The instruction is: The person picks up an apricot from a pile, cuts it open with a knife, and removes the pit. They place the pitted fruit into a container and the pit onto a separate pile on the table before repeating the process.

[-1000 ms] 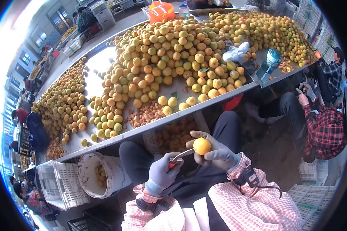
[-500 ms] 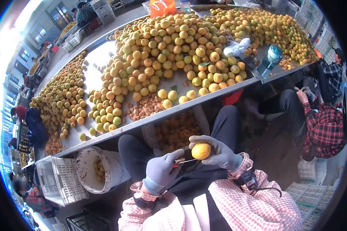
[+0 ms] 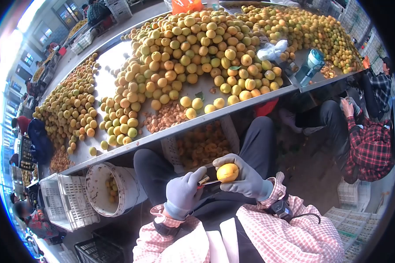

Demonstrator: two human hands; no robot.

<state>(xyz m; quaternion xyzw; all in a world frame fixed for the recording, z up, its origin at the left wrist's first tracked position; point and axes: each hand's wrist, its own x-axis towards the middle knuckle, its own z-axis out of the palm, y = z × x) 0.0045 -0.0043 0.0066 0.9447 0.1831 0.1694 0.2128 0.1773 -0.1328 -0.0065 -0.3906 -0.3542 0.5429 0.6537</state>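
My left hand, in a grey glove, is closed round the handle of a small knife. The blade points right and its tip meets the lower left side of a yellow apricot. A dark cut line shows on the fruit. Gloved as well, my right hand grips this apricot between thumb and fingers, above my lap. Under the table edge, between my knees, stands a crate filled with orange apricot halves.
A metal table carries heaped apricots and a pile of brown pits. White bucket and white crates stand at left. A teal bottle lies near a plastic bag. A person in red plaid sits at right.
The knife blade has come closer to the apricot and now touches its lower side. Both hands have shifted only slightly, and the view has tilted a little.
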